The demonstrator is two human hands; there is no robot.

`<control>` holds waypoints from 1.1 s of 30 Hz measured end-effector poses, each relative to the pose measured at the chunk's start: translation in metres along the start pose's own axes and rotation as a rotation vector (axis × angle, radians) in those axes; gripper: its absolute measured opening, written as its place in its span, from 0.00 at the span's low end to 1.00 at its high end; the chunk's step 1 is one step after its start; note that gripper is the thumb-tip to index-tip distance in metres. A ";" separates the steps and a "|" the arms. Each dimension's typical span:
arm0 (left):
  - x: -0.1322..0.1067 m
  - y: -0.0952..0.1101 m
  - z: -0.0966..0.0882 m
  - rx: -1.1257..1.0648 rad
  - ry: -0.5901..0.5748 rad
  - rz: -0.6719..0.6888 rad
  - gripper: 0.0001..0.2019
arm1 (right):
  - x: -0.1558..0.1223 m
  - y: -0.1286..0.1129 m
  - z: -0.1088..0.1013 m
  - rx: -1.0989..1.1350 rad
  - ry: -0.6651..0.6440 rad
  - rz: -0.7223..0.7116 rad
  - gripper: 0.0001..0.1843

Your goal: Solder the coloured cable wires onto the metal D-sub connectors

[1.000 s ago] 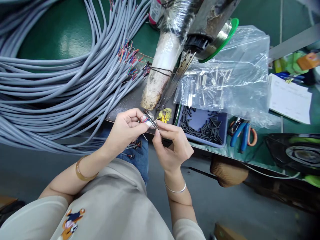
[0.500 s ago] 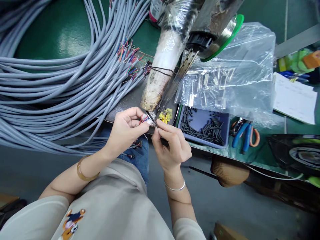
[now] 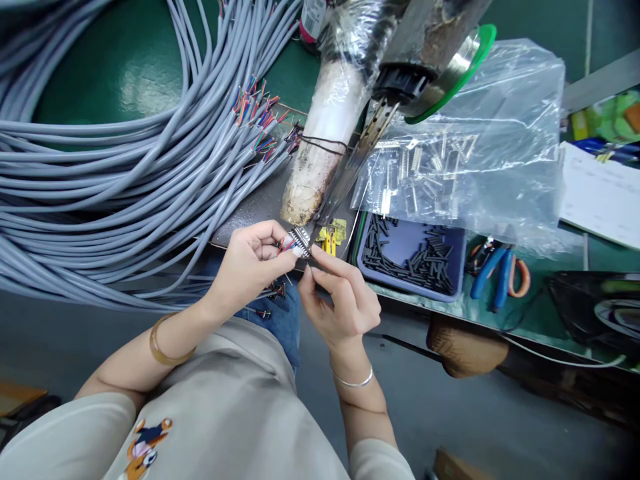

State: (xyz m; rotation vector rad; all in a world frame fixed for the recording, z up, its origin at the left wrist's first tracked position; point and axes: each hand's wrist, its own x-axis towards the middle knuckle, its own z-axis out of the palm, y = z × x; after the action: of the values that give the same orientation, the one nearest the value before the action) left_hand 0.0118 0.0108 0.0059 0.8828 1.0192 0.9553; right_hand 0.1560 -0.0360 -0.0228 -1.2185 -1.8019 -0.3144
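Note:
My left hand (image 3: 250, 263) pinches a small metal connector (image 3: 301, 240) with coloured wire ends running into it, held at the table's front edge. My right hand (image 3: 340, 297) is closed just below the connector, its thumb and forefinger pinched at the connector's lower end on something too small to make out. Both hands hover over my lap, below the tip of a soldering fixture (image 3: 345, 177).
A big bundle of grey cables (image 3: 115, 167) with stripped coloured ends covers the left of the green table (image 3: 125, 67). A blue tray of black tubing pieces (image 3: 410, 253), a clear bag of connectors (image 3: 450, 160), blue-handled pliers (image 3: 493, 277) and a solder spool (image 3: 450, 67) lie right.
The hands have stayed together on the connector. My right hand's pinch has slid slightly down and left. The view has shifted a little to the left.

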 end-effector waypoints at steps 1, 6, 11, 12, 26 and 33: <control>0.000 0.000 0.000 0.003 -0.004 -0.003 0.13 | -0.002 0.000 0.000 -0.004 -0.004 -0.002 0.09; -0.005 0.001 0.001 -0.001 -0.048 0.003 0.13 | -0.008 0.002 -0.006 0.055 -0.003 0.027 0.09; -0.012 -0.002 -0.002 0.027 -0.106 -0.010 0.09 | -0.012 0.004 -0.010 0.159 0.007 0.114 0.10; -0.014 -0.004 -0.003 0.034 -0.118 -0.005 0.09 | -0.013 0.004 -0.012 0.184 0.017 0.146 0.10; -0.032 -0.014 -0.013 0.097 -0.341 -0.028 0.04 | 0.009 -0.001 -0.049 0.286 -0.381 0.524 0.05; -0.029 -0.016 -0.020 -0.150 -0.299 -0.066 0.11 | 0.013 -0.007 -0.037 0.385 -0.355 0.492 0.02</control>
State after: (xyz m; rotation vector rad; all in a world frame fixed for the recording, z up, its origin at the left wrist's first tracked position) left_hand -0.0101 -0.0183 -0.0061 0.8319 0.7074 0.8046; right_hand 0.1691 -0.0552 0.0097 -1.4387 -1.6716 0.5349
